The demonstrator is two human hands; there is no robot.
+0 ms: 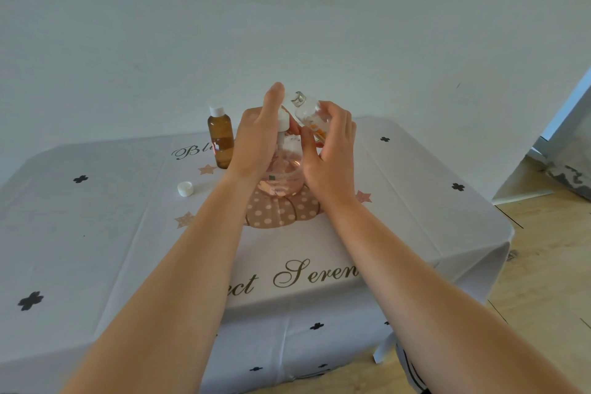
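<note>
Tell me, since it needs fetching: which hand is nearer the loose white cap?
Left. The left hand, on the pump bottle, sits right of the white cap; the right hand is farther right.

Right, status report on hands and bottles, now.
Left hand grips pump bottle head. Right hand holds small clear bottle, tilted beside pump. Loose white cap and amber bottle off left, not in the way.

Cap (185,188) lies left of pump bottle (282,177) (apparently upright) on table (96,233).
</note>
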